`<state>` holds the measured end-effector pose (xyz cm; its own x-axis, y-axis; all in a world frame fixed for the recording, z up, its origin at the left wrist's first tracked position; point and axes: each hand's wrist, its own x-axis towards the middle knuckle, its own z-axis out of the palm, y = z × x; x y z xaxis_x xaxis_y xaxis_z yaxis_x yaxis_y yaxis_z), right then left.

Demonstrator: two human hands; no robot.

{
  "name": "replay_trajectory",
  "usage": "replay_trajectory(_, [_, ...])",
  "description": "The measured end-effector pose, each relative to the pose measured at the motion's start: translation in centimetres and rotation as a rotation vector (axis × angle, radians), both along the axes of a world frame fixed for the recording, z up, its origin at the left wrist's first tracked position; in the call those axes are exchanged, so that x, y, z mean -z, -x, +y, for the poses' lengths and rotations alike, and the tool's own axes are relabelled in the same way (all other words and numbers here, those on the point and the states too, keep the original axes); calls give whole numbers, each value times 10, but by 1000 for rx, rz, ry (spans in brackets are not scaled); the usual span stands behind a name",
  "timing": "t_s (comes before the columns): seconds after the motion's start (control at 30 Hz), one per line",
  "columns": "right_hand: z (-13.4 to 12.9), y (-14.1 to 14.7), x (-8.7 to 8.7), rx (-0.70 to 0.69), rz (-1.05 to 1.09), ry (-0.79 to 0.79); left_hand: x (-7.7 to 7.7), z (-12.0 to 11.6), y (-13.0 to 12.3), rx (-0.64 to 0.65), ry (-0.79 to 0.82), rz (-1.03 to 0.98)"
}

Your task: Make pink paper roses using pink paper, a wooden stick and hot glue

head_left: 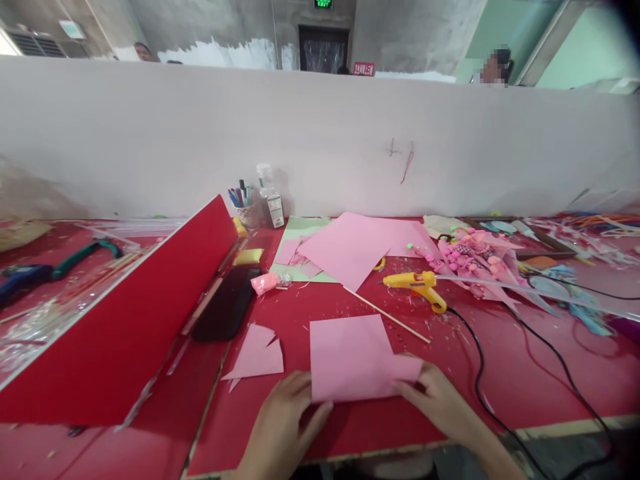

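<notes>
A rectangular pink paper sheet (350, 357) lies on the red table near its front edge. My left hand (290, 417) is at the sheet's lower left corner, thumb and fingers closed on the edge. My right hand (430, 393) pinches a small pink paper piece (407, 368) that lies over the sheet's lower right side. To the left of the sheet are cut pink paper scraps (257, 353). Behind it lie a thin wooden stick (387, 313) and larger pink sheets (350, 247) on green paper (320, 273).
A yellow glue gun (417, 283) with a black cord lies at right, by pink decorations (480, 257). At left, a red board (135, 320) stands beside a black phone (227, 303). A pen cup (247, 215) and bottle (273, 200) stand behind. Two people are beyond the white partition (320, 147).
</notes>
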<state>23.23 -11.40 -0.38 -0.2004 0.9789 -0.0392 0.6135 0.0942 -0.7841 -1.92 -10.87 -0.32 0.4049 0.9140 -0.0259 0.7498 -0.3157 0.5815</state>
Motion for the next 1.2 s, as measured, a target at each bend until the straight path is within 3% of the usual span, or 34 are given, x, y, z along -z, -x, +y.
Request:
replay_trajectory(0.1, [9,8,4,88,-32,-46,7,3,-4,-246,83,-8])
replay_trajectory(0.17, [14,12,8,141,-93,-84,7,6,-7,-332,123,-3])
replay_trajectory(0.33, [22,21,13,272,-389,-157,-3,12,-16,-295,104,114])
replay_trajectory(0.57, [26,25,19,294,-582,-242,-9,17,-24,-268,128,317])
replay_trajectory(0.8, [25,23,22,317,-497,-219,-4,16,-28,-231,49,387])
replay_trajectory(1.03, [25,26,14,360,-466,-147,1,15,-29,-213,-21,440])
replay_trajectory(1.2, [25,26,12,280,-411,-177,0,16,-30,-205,-33,470])
